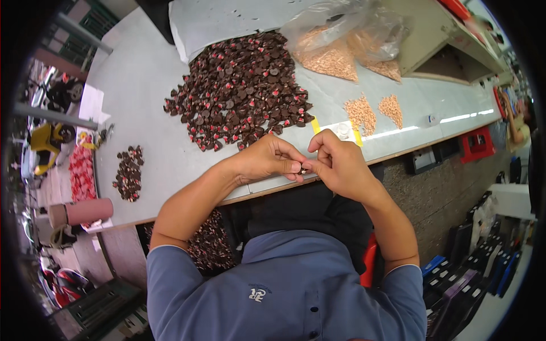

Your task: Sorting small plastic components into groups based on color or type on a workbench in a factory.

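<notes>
My left hand (266, 160) and my right hand (344, 167) meet just over the table's front edge. Their thumbs and fingertips pinch together on a small dark piece (303, 170) with a pale bit showing; the fingers hide most of it. Beyond them spreads a large heap of small dark brown rounded pieces (242, 91), many with red and white spots. Two small piles of beige bits, one nearer (362, 115) and one to its right (391, 111), lie past my right hand. Farther left, a smaller pile of dark pieces (128, 173) sits apart.
Clear plastic bags of beige bits (327, 59) stand at the back, beside an open-fronted box (449, 54). Yellow tape strips (315, 125) mark the table near my hands. A pink bottle (85, 212) and red pieces (82, 173) are at the far left. More dark pieces (207, 247) lie below the table edge.
</notes>
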